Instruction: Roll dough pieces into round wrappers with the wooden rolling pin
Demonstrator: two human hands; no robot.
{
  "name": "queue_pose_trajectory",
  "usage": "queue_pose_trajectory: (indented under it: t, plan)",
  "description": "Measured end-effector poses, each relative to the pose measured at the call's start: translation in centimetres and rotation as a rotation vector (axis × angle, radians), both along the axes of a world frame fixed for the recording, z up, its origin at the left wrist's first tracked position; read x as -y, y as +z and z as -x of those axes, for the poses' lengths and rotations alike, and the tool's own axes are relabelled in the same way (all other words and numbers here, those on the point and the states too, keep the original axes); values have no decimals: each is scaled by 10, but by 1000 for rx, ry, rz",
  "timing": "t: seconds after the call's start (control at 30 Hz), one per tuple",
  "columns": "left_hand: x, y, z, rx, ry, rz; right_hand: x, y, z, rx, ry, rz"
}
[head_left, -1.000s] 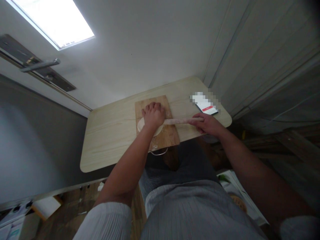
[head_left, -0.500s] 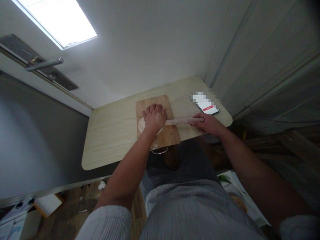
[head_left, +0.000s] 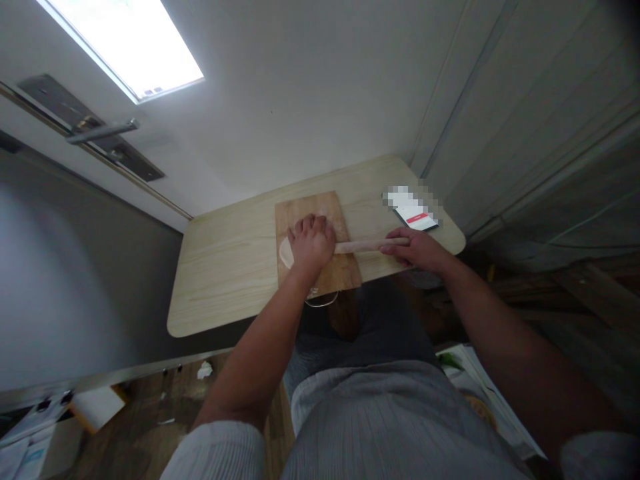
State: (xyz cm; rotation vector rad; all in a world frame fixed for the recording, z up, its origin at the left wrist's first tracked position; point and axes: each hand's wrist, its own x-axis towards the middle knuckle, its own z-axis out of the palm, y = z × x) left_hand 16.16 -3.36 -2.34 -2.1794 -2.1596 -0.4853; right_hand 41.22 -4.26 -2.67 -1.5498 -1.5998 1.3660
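A pale flat round of dough [head_left: 286, 253] lies on a wooden cutting board [head_left: 345, 270], its left edge showing and the remainder covered by my left hand. A slim pale rolling pin [head_left: 361, 247] runs sideways across the board's right edge. My left hand [head_left: 314, 245] is over the pin's left end, fingers bent and close together, pressing above the dough; the pin's tip is hidden beneath it. Around the pin's right end, the fingers of my right hand [head_left: 407, 247] are closed, just beyond the board.
The board lies on a light wood-grain table [head_left: 220, 273] against a white door with a metal handle [head_left: 103, 131]. A phone [head_left: 413, 212] with a lit screen lies near the table's right end. A thin wire loop [head_left: 323, 303] sticks out below the board's front edge.
My left hand has shifted slightly toward me over the dough, covering more of its near right side. My right hand keeps hold of the rolling pin. The view has shifted a little.
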Motion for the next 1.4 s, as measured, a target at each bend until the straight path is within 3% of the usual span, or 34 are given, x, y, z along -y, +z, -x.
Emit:
queue_pose_trajectory:
  t: [0.77,1.13,1.3,1.4]
  plan:
    - [35,-3,-4,-41,8,-67,0,-1,-4,65,65,-12]
    - [62,-3,-7,-20,-11,-9,1,1,-6,116,98,-45]
    - [62,-3,13,158,-21,57,1,0,-8,107,119,-38]
    - [48,-6,40,242,35,-12,0,0,-8,104,103,-24]
